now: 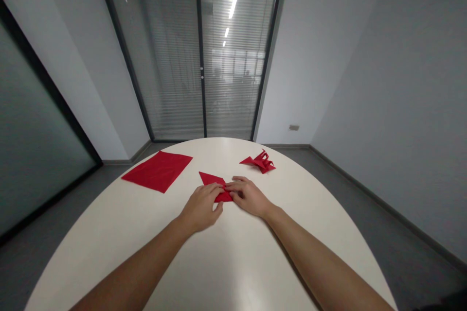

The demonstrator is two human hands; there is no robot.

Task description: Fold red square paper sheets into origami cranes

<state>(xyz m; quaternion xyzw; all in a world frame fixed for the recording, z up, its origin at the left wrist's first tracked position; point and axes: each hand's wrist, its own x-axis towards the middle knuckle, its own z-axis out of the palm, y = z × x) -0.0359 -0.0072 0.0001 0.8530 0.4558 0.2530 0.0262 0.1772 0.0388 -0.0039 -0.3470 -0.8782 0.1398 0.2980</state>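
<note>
A folded piece of red paper [211, 179] lies on the white table, with a pointed flap reaching up to the left. My left hand [203, 203] holds its lower left part, fingers curled over the paper and thumb toward me. From the other side, my right hand [251, 197] grips the paper's right edge, its fingertips close to those of the left. The fingers of both hands cover the middle of the folds. Farther off to the right sits a finished-looking red origami figure [261, 161] with pointed parts.
A flat square sheet of red paper [157, 171] lies at the left on the round white table [226, 252]. Beyond the table's far edge stand glass panels with blinds [233, 97] and grey walls. A wall socket [294, 127] is low on the back wall.
</note>
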